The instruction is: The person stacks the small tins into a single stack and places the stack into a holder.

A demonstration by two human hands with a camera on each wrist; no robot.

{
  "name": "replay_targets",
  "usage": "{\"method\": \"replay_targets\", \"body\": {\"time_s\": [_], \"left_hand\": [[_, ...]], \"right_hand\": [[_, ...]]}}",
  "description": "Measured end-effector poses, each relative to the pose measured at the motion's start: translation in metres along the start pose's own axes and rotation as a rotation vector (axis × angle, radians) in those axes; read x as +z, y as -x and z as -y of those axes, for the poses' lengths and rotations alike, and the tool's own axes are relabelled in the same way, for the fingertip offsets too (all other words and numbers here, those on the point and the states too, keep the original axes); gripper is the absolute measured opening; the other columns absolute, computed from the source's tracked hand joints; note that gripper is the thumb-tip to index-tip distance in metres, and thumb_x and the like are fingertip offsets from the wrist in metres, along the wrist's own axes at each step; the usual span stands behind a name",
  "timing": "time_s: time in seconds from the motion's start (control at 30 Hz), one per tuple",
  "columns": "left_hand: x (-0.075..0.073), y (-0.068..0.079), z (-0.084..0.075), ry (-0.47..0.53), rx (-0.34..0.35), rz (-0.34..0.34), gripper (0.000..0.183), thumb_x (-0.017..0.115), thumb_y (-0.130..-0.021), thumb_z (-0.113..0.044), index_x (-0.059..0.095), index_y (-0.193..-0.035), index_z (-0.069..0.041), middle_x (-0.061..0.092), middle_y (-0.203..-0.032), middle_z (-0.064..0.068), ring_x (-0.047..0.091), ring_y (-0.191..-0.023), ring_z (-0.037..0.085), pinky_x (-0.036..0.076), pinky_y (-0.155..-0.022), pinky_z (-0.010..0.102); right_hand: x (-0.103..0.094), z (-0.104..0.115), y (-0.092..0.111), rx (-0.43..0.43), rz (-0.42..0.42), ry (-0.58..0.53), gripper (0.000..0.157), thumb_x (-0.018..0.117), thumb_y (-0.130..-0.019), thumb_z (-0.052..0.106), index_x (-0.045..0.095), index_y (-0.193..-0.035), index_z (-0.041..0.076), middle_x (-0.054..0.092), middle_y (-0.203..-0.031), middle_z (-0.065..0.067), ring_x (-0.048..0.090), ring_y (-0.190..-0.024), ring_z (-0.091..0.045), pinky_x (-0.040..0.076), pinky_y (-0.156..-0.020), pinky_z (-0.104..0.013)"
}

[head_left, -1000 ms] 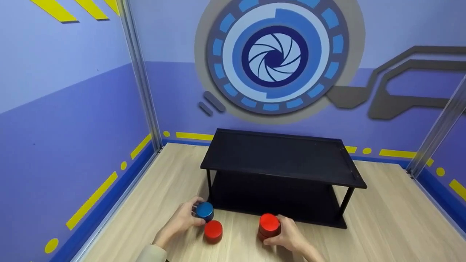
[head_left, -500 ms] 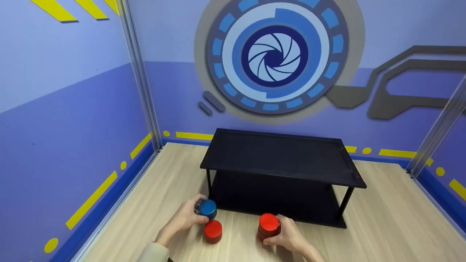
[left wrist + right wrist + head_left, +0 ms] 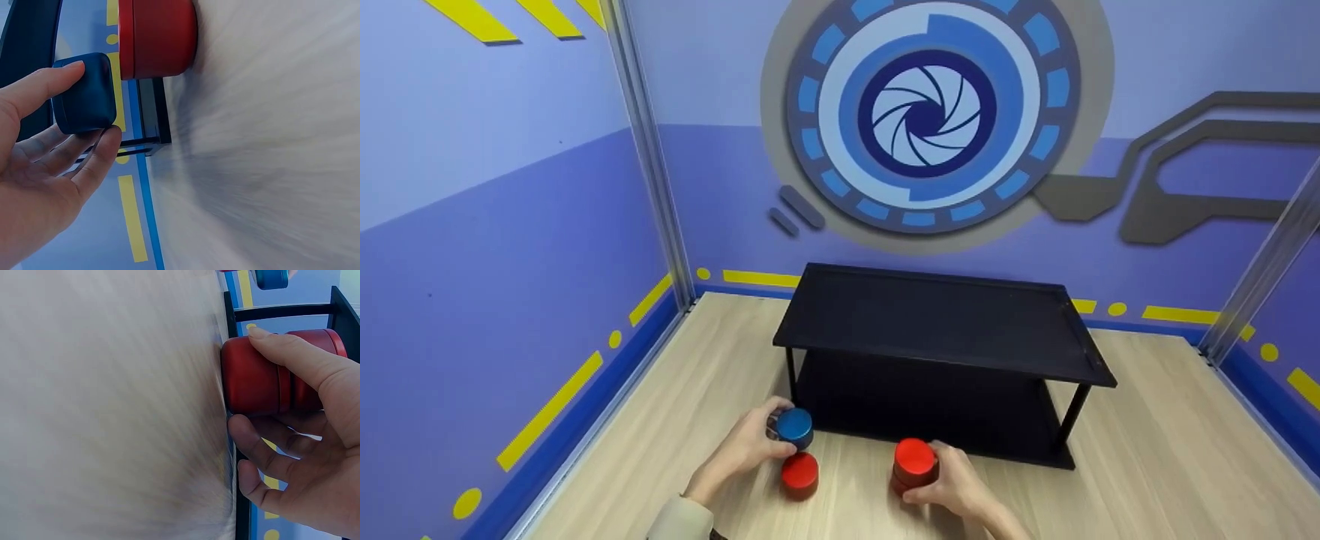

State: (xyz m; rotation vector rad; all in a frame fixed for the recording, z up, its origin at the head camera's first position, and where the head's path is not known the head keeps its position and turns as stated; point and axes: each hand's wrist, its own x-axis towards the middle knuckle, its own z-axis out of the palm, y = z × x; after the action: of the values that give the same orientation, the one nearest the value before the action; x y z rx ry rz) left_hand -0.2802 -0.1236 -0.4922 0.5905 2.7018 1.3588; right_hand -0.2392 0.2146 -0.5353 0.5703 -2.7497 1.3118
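My left hand [image 3: 751,441] pinches a small round blue tin [image 3: 795,426] between thumb and fingers. In the left wrist view, the blue tin [image 3: 87,93] hangs clear of the tabletop, about level with the upper part of a red tin [image 3: 160,36]. That red tin [image 3: 799,474] stands upright on the table just in front of the blue one. To the right, my right hand [image 3: 956,484] holds a stack of two red tins, the upper tin [image 3: 915,457] on the lower tin [image 3: 250,377]. Thumb and fingers wrap the stack's sides, and the lower tin sits on the table.
A black two-level rack [image 3: 937,322] stands just beyond both hands, its lower shelf [image 3: 915,401] open toward me. The wooden tabletop [image 3: 637,450] is bounded by a patterned blue wall [image 3: 720,195] behind and another at the left.
My left hand has moved slightly right and away from me with the blue tin, which now sits almost directly behind the single red tin. The right hand and its stack have stayed still.
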Motion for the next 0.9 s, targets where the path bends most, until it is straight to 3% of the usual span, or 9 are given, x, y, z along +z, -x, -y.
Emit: {"method": "replay_targets", "body": {"time_s": [0.2,0.6,0.9], "left_hand": [[0.001,-0.001,-0.007,-0.001,0.016,0.001,0.061,0.079,-0.071,-0.005,0.052,-0.125,-0.003,0.061,-0.115,0.019,0.058,-0.095,0.026,0.050,-0.082,0.043],[0.005,-0.004,-0.013,-0.001,0.023,0.002,0.059,0.080,-0.072,-0.008,0.053,-0.124,-0.006,0.060,-0.117,0.017,0.057,-0.097,0.028,0.049,-0.085,0.049],[0.009,-0.006,-0.019,0.006,0.055,0.010,0.058,0.080,-0.072,-0.008,0.054,-0.123,-0.004,0.061,-0.114,0.014,0.056,-0.097,0.026,0.049,-0.084,0.046]], "right_hand": [[-0.001,-0.001,-0.001,-0.013,-0.009,0.030,0.057,0.088,-0.061,0.026,0.064,-0.106,0.000,0.069,-0.096,-0.005,0.067,-0.087,-0.016,0.055,-0.078,-0.025],[0.000,0.000,0.000,0.008,-0.012,0.030,0.059,0.089,-0.061,0.026,0.063,-0.107,-0.001,0.069,-0.097,-0.006,0.067,-0.089,-0.021,0.055,-0.080,-0.027],[0.001,0.000,0.000,0.019,-0.016,0.018,0.059,0.089,-0.061,0.025,0.063,-0.107,-0.001,0.068,-0.098,-0.005,0.067,-0.089,-0.020,0.054,-0.080,-0.027]]}}
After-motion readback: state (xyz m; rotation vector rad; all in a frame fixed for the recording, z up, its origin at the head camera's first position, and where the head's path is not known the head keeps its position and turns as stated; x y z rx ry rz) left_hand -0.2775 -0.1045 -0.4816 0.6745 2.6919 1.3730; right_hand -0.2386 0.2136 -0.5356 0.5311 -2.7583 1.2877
